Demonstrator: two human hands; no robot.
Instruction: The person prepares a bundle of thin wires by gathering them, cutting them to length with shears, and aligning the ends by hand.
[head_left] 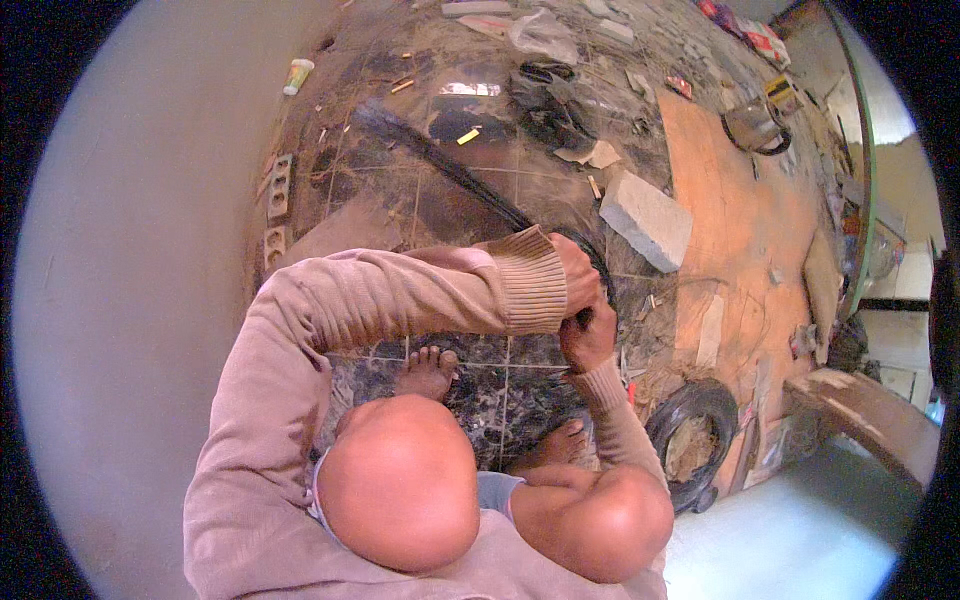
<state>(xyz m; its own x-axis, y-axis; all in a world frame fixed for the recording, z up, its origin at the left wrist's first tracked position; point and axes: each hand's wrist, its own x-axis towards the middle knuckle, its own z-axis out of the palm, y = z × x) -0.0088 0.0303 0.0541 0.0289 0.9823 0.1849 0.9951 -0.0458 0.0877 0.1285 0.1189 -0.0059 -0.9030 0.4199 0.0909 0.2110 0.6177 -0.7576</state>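
A long black strip, like a folded tube or band point(455, 168), runs across the dirty tiled floor from the upper left toward my hands. My left hand point(577, 277) is closed, its fingers bent round the strip's near end. Right below it my right hand point(590, 335) is closed too, pressed against the left one, and a dark part of the strip shows between them. The fingertips are mostly hidden. Just beyond the hands, to the right, lies a pale rough block point(647, 220).
A black coiled tyre or tube point(712, 425) lies at the right, near an orange-brown board point(735, 270) with a metal pot point(752, 125) on it. Black plastic point(550, 105), a paper cup point(298, 77) and socket strips point(279, 187) litter the floor. A wall rises at the left.
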